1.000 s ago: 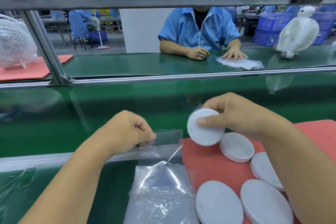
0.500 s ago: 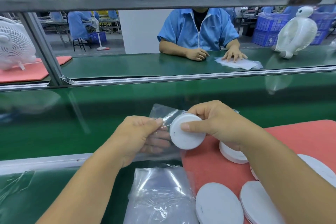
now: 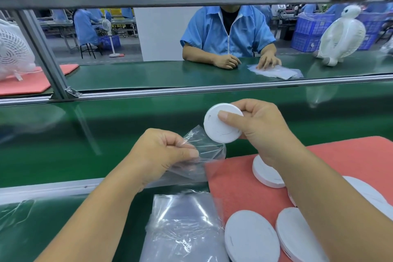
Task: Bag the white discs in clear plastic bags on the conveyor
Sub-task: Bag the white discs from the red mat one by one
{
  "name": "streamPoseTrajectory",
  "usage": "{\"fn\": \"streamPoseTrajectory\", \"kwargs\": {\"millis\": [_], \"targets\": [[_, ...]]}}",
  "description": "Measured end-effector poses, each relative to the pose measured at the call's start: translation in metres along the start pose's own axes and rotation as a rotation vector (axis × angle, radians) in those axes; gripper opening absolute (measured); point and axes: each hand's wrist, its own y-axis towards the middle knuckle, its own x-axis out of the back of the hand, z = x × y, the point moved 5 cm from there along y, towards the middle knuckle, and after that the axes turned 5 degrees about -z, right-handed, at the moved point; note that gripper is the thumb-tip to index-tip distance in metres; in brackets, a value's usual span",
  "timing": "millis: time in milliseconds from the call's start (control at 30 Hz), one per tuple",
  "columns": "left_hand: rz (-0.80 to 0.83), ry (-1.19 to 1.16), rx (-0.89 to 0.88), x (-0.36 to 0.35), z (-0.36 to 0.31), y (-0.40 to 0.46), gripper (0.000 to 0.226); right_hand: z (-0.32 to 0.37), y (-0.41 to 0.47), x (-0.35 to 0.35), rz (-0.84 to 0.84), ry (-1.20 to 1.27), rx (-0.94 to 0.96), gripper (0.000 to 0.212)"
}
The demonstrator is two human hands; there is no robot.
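My right hand (image 3: pixel 259 127) grips a white disc (image 3: pixel 219 128) by its rim, held up above the green conveyor belt (image 3: pixel 106 134). My left hand (image 3: pixel 161 155) pinches a clear plastic bag (image 3: pixel 202 151) whose upper edge lies just under the disc. Several more white discs lie on a red foam mat (image 3: pixel 234 181) at the lower right, one (image 3: pixel 251 238) near the front and one (image 3: pixel 265 174) under my right wrist. A stack of clear bags (image 3: pixel 180 229) lies flat beside the mat.
A metal rail (image 3: pixel 53 189) runs along the near belt edge. Across the line a person in a blue shirt (image 3: pixel 227 30) rests both hands by flat bags (image 3: pixel 276 72). White fans stand at far left (image 3: pixel 12 49) and far right (image 3: pixel 340 36).
My right hand has lifted the disc up and to the right, away from my left hand. The bag in my left hand has spread open a little beneath it.
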Motion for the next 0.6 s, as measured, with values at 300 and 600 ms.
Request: {"fn": "streamPoseTrajectory", "kwargs": {"millis": [300,600], "targets": [[0.014,-0.064,0.014,-0.002,-0.003,-0.003,0.024,0.014,-0.001,0.003,-0.064,0.044,0.143,0.012],[0.031,-0.063,0.006,-0.002,-0.004,-0.003,0.025,0.008,-0.002,-0.005,0.084,-0.017,0.123,0.010]]}}
